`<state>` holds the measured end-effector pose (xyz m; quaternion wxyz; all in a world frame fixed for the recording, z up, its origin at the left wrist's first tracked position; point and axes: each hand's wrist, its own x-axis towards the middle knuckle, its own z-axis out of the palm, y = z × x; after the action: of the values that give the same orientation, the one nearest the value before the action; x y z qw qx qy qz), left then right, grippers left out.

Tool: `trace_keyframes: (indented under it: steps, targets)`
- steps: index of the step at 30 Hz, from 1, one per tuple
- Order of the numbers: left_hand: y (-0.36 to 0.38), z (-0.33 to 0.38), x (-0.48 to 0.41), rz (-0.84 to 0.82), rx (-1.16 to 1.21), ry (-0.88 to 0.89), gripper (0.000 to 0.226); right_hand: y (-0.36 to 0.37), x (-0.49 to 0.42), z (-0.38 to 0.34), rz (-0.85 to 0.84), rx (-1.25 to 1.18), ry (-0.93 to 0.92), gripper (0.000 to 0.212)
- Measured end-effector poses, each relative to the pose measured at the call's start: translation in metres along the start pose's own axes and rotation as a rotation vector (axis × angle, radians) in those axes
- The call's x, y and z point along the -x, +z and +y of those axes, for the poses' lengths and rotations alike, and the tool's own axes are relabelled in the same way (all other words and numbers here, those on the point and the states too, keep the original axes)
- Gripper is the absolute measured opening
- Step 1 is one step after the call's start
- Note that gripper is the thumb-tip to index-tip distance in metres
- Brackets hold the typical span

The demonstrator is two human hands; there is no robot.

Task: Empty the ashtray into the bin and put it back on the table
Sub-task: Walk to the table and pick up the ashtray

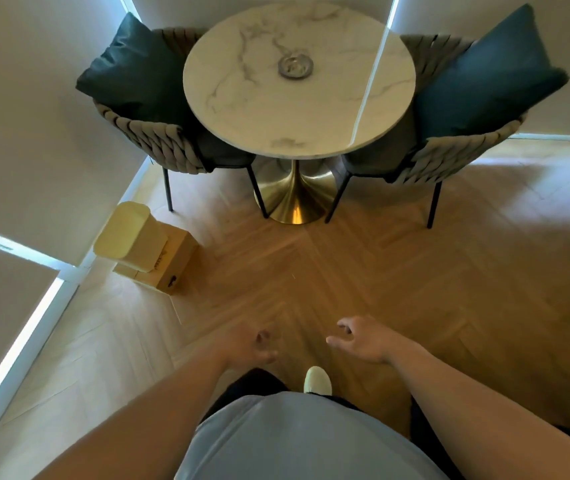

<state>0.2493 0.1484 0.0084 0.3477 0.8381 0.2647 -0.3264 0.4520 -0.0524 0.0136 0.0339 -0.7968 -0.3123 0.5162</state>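
Note:
A round grey metal ashtray point(295, 66) sits near the middle of a round white marble table point(249, 109) with a gold pedestal. A pale yellow bin point(130, 237) stands on the floor at the left, beside the wall. My left hand point(254, 346) hangs low over the floor with its fingers loosely curled and holds nothing. My right hand point(359, 339) is beside it, fingers apart and empty. Both hands are far from the table and the bin.
Two woven grey chairs with dark teal cushions point(138, 69) point(487, 74) flank the table. A cardboard box point(169, 265) lies against the bin. Wooden herringbone floor point(363, 271) stretches between me and the table. White walls close in at left and behind.

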Motion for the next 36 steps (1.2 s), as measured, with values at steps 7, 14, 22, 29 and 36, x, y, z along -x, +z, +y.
trace_keyframes:
  steps: [7,14,22,29,36]
  targets:
    - [-0.086,-0.010,-0.074,-0.019,-0.002,0.005,0.066,-0.073,-0.062,-0.022,0.016,-0.003,0.010,0.083]
    - [-0.203,-0.036,-0.152,-0.005,-0.048,0.042,0.058,-0.152,-0.140,-0.070,0.093,-0.028,0.047,0.082]
    - [-0.303,-0.039,-0.203,-0.026,-0.075,0.075,0.057,-0.229,-0.193,-0.119,0.108,-0.069,0.025,0.077]
    - [-0.366,-0.020,-0.266,-0.031,-0.068,0.074,0.062,-0.309,-0.246,-0.124,0.088,-0.052,0.009,0.078]
    - [-0.445,0.017,-0.334,0.034,-0.039,0.019,0.057,-0.416,-0.304,-0.124,0.097,-0.011,-0.039,0.080]
